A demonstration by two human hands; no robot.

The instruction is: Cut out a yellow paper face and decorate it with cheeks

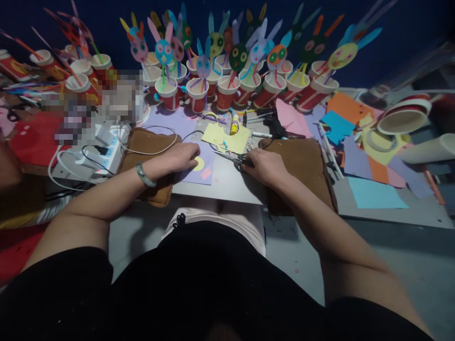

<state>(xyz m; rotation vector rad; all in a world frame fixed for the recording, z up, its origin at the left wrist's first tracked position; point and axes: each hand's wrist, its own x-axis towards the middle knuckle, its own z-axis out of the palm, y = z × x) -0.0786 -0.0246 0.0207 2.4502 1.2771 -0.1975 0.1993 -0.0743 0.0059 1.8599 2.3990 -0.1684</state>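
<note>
My right hand [265, 165] is closed around the dark handles of a pair of scissors [227, 155], whose blades point left over the table. My left hand [183, 157] rests at a sheet of purple paper [190, 177], its fingers curled downward and together. A small yellow paper circle [199, 164] lies beside those fingertips; whether they pinch anything is hidden. Near the circle is a pink paper scrap [206, 173]. Just beyond both hands lies a cut yellow sheet [238, 141], with a small yellow glue bottle [234, 124] behind it.
Red paper cups [227, 94] holding paper rabbit heads on stems line the back. Brown pads [302, 166] lie under my forearms. A power strip [115, 149] with cables sits left. Coloured paper [377, 192] and stacked cups [403, 121] are right. Another person's arm [9, 166] shows at far left.
</note>
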